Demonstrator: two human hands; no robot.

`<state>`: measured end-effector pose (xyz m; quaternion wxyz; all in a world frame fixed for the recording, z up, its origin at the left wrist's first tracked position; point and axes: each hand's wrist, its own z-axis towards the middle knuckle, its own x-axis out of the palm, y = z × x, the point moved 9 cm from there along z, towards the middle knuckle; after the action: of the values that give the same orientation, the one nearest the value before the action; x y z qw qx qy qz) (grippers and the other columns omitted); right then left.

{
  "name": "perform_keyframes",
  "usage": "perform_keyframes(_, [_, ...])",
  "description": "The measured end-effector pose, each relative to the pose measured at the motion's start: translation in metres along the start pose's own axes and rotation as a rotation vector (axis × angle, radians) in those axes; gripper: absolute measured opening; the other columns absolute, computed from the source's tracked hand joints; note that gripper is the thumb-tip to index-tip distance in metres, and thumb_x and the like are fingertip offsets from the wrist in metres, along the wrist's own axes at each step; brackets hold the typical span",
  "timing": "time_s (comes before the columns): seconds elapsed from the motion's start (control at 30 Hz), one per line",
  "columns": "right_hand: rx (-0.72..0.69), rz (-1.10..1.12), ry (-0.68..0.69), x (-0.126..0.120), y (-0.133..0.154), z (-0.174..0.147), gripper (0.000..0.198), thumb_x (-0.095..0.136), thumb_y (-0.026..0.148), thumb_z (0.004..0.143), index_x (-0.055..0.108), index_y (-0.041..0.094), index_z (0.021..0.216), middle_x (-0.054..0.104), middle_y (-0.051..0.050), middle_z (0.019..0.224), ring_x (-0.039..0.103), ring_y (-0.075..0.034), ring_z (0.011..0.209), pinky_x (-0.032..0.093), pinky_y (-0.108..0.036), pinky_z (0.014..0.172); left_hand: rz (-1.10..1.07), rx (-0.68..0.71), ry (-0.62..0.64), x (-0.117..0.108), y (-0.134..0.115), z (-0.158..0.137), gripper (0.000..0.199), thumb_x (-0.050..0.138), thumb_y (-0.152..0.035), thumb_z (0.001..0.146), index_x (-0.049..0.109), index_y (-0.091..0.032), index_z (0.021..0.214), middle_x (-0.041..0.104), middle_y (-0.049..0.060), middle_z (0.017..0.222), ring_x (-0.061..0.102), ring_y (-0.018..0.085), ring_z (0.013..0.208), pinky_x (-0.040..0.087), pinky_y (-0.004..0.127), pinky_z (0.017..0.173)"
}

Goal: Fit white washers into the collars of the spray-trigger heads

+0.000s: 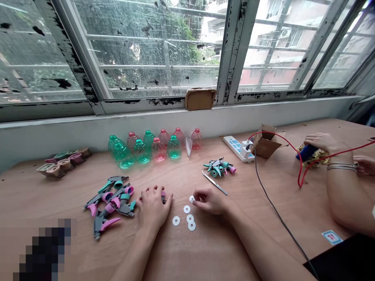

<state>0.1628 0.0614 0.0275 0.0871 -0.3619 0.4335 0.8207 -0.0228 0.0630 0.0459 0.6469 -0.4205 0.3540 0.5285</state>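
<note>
Head view: grey, pink and green trigger sprayer heads, heaped just left of the left hand. Left hand, palm down, fingers loosely spread over a grey-and-pink part, mostly hidden; cannot tell whether gripped. Four white washers, lying flat between the hands. One further washer, at the curled fingers of the right hand; cannot tell whether pinched. Knife, just beyond the right hand. Step, as judged: washer pick-up; next move calls for a fine pinch.
</note>
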Motion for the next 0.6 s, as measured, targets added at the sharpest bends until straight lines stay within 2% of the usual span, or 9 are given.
perform_keyframes(0.07, [0.007, 0.000, -0.071, -0.003, -0.001, 0.000, 0.012, 0.064, 0.017, 0.079, 0.056, 0.018, 0.071, 0.053, 0.004, 0.063, 0.044, -0.009, 0.057, 0.033, -0.020, 0.056, -0.041, 0.021, 0.050, 0.006, 0.000, 0.000, 0.026, 0.052, -0.039, 0.088, 0.064, -0.021, 0.103, 0.067, 0.012, 0.109, 0.051, 0.034, 0.109, 0.037, 0.052, 0.090])
perform_keyframes(0.17, [0.016, -0.017, -0.077, -0.003, -0.002, 0.001, 0.014, 0.065, 0.019, 0.080, 0.056, 0.018, 0.069, 0.052, 0.004, 0.062, 0.044, -0.009, 0.056, 0.033, -0.021, 0.055, -0.206, 0.168, 0.133, 0.012, -0.012, -0.001, 0.021, 0.046, -0.032, 0.091, 0.063, -0.022, 0.100, 0.067, 0.009, 0.103, 0.058, 0.027, 0.101, 0.042, 0.044, 0.088])
perform_keyframes(0.27, [0.038, -0.036, -0.063, -0.003, -0.005, 0.001, 0.013, 0.066, 0.020, 0.080, 0.057, 0.018, 0.071, 0.053, 0.004, 0.063, 0.045, -0.009, 0.057, 0.033, -0.021, 0.056, -0.267, 0.302, 0.094, 0.006, -0.026, -0.003, 0.021, 0.050, -0.030, 0.089, 0.063, -0.023, 0.105, 0.064, 0.009, 0.110, 0.057, 0.027, 0.107, 0.039, 0.045, 0.098])
perform_keyframes(0.33, [0.052, -0.047, -0.056, -0.002, -0.007, 0.001, 0.013, 0.067, 0.020, 0.081, 0.057, 0.018, 0.072, 0.054, 0.004, 0.064, 0.046, -0.009, 0.058, 0.034, -0.021, 0.056, -0.181, 0.262, 0.020, 0.001, -0.025, -0.003, 0.032, 0.057, -0.037, 0.085, 0.062, -0.021, 0.112, 0.061, 0.013, 0.118, 0.052, 0.031, 0.113, 0.036, 0.050, 0.102])
perform_keyframes(0.43, [0.053, -0.043, -0.050, -0.002, -0.008, 0.001, 0.013, 0.067, 0.019, 0.081, 0.057, 0.018, 0.072, 0.056, 0.004, 0.065, 0.047, -0.009, 0.059, 0.035, -0.021, 0.057, -0.012, 0.093, -0.004, 0.001, -0.013, -0.002, 0.044, 0.060, -0.052, 0.081, 0.063, -0.017, 0.109, 0.058, 0.018, 0.120, 0.049, 0.037, 0.113, 0.040, 0.051, 0.094])
perform_keyframes(0.5, [0.054, -0.033, -0.046, -0.001, -0.008, 0.001, 0.013, 0.066, 0.019, 0.081, 0.057, 0.018, 0.072, 0.056, 0.004, 0.066, 0.047, -0.009, 0.059, 0.035, -0.021, 0.057, 0.028, 0.062, 0.035, 0.004, -0.009, -0.003, 0.040, 0.059, -0.054, 0.081, 0.065, -0.018, 0.097, 0.059, 0.016, 0.114, 0.051, 0.036, 0.108, 0.042, 0.049, 0.090])
perform_keyframes(0.6, [0.071, -0.040, -0.073, -0.002, -0.010, 0.001, 0.013, 0.067, 0.020, 0.081, 0.057, 0.019, 0.072, 0.053, 0.004, 0.064, 0.046, -0.009, 0.058, 0.034, -0.022, 0.056, -0.064, 0.122, 0.063, 0.006, -0.011, -0.004, 0.028, 0.062, -0.048, 0.080, 0.065, -0.020, 0.083, 0.062, 0.012, 0.106, 0.053, 0.032, 0.100, 0.045, 0.045, 0.087])
